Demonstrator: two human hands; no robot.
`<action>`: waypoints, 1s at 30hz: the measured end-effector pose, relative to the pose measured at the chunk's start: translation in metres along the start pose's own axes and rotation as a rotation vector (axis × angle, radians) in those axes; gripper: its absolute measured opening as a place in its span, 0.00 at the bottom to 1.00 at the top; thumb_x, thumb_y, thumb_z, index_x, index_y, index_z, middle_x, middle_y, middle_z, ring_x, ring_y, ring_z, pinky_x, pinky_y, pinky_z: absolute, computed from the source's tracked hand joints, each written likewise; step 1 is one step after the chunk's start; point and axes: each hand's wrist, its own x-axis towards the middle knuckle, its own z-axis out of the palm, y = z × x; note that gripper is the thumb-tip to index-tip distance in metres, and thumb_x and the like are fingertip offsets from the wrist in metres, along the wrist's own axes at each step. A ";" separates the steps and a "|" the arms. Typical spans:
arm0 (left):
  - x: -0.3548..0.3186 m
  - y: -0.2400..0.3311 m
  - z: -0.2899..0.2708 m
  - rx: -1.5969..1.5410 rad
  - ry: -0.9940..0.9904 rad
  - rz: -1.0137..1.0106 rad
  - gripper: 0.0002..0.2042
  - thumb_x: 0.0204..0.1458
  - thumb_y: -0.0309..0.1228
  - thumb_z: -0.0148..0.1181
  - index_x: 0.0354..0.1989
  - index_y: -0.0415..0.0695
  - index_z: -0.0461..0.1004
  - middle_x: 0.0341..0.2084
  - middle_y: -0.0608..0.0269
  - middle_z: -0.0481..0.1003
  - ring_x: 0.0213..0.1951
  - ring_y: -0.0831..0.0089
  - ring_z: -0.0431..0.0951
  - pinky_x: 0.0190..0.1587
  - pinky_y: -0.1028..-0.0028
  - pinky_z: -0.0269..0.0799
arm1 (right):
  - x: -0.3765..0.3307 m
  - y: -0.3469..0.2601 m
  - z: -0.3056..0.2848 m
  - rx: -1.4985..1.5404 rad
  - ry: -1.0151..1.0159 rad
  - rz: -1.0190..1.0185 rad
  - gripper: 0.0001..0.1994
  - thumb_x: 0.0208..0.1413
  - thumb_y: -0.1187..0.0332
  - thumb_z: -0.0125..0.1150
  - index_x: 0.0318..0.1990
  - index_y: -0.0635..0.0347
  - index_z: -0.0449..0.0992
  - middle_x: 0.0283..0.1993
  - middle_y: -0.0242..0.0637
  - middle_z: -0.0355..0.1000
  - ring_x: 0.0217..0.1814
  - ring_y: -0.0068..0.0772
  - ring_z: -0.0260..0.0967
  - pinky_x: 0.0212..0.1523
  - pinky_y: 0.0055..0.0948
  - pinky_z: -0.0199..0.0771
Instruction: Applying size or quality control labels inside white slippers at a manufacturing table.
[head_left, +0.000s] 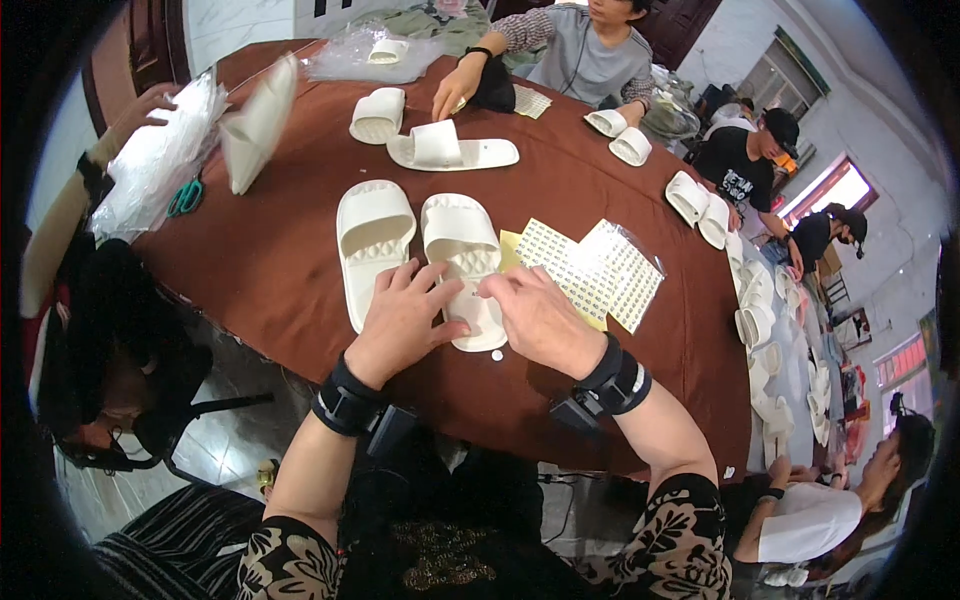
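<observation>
**Two hands on a white slide sandal at the desk edge**

The left hand (400, 318) lies flat, fingers spread, on the heel end of a white sandal (466, 266), pressing it to the brown desk (290, 250); its grip is apart, closed on nothing. The right hand (541, 318) rests against the same sandal's right side, thumb and forefinger pinched together at the sole; whether they clamp something small cannot be told. This sandal lies near the desk's front edge, toe away from the person. Its mate, a second white sandal (370, 245), lies just beside it on the left, parallel. A small white dot (497, 355) sits on the desk just below the sandal's heel. To the right, partly under the right hand, lie sheets of small stickers (600, 270). Farther off: another sandal pair (450, 150), green-handled scissors (185, 197) beside clear plastic bags (160, 155), and other people seated round the desk with more white sandals.
</observation>
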 end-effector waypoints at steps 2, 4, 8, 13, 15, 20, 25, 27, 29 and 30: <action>0.003 0.000 0.003 -0.016 0.004 -0.011 0.26 0.43 0.45 0.67 0.51 0.48 0.71 0.53 0.60 0.70 0.56 0.54 0.67 0.57 0.57 0.59 | 0.000 -0.001 0.004 -0.011 -0.029 0.047 0.10 0.49 0.77 0.53 0.40 0.61 0.69 0.35 0.43 0.70 0.44 0.41 0.66 0.47 0.36 0.63; 0.005 0.002 0.001 -0.032 -0.002 -0.024 0.28 0.43 0.45 0.67 0.52 0.47 0.70 0.53 0.60 0.70 0.56 0.54 0.67 0.57 0.57 0.58 | 0.000 -0.003 0.011 -0.007 -0.035 0.025 0.10 0.49 0.77 0.52 0.41 0.60 0.69 0.34 0.43 0.70 0.44 0.42 0.66 0.47 0.37 0.63; 0.008 0.004 -0.005 -0.068 -0.111 -0.069 0.30 0.43 0.44 0.68 0.55 0.45 0.68 0.56 0.58 0.69 0.59 0.57 0.65 0.60 0.58 0.56 | 0.002 0.014 0.006 0.133 0.009 0.044 0.12 0.48 0.77 0.53 0.42 0.58 0.70 0.36 0.44 0.70 0.45 0.47 0.67 0.49 0.39 0.64; 0.009 0.007 -0.008 -0.057 -0.118 -0.072 0.29 0.43 0.43 0.68 0.54 0.45 0.68 0.56 0.58 0.69 0.59 0.57 0.65 0.59 0.59 0.56 | -0.007 0.009 -0.002 0.131 -0.134 0.013 0.11 0.49 0.78 0.50 0.40 0.56 0.72 0.37 0.42 0.72 0.43 0.46 0.68 0.48 0.40 0.67; 0.008 0.005 -0.001 -0.050 -0.100 -0.044 0.29 0.43 0.43 0.68 0.54 0.45 0.68 0.56 0.58 0.69 0.59 0.57 0.65 0.60 0.59 0.56 | -0.014 0.032 -0.013 0.282 -0.104 0.101 0.11 0.48 0.81 0.48 0.38 0.59 0.72 0.36 0.44 0.73 0.43 0.47 0.70 0.45 0.39 0.70; 0.005 0.001 0.002 -0.018 -0.083 -0.037 0.30 0.45 0.47 0.66 0.54 0.42 0.69 0.55 0.57 0.69 0.59 0.55 0.65 0.60 0.58 0.55 | -0.055 0.072 -0.011 0.561 0.202 0.325 0.11 0.49 0.83 0.45 0.37 0.64 0.71 0.36 0.46 0.75 0.41 0.44 0.74 0.43 0.35 0.72; 0.008 0.003 -0.001 -0.018 -0.109 -0.041 0.28 0.44 0.44 0.67 0.54 0.47 0.70 0.56 0.60 0.69 0.59 0.58 0.65 0.59 0.60 0.55 | -0.098 0.086 -0.001 0.479 0.246 0.446 0.10 0.51 0.81 0.44 0.38 0.64 0.71 0.36 0.49 0.74 0.40 0.48 0.73 0.42 0.38 0.71; 0.007 0.003 -0.002 -0.021 -0.109 -0.040 0.27 0.45 0.43 0.67 0.54 0.47 0.71 0.57 0.60 0.69 0.59 0.58 0.65 0.59 0.60 0.55 | -0.107 0.086 0.003 0.406 0.245 0.421 0.10 0.51 0.81 0.45 0.38 0.63 0.72 0.36 0.50 0.74 0.39 0.51 0.72 0.42 0.40 0.71; 0.006 0.001 -0.002 -0.016 -0.091 -0.029 0.26 0.45 0.43 0.66 0.54 0.48 0.72 0.57 0.60 0.69 0.59 0.58 0.65 0.59 0.60 0.55 | -0.109 0.083 -0.001 0.268 0.198 0.441 0.10 0.52 0.81 0.46 0.39 0.62 0.72 0.36 0.51 0.73 0.40 0.52 0.71 0.42 0.42 0.71; 0.006 0.002 -0.002 -0.012 -0.092 -0.027 0.26 0.45 0.43 0.66 0.54 0.48 0.72 0.57 0.60 0.69 0.59 0.58 0.65 0.59 0.60 0.55 | -0.106 0.081 -0.007 0.270 0.202 0.441 0.10 0.52 0.81 0.46 0.39 0.62 0.72 0.36 0.51 0.73 0.40 0.52 0.71 0.42 0.42 0.71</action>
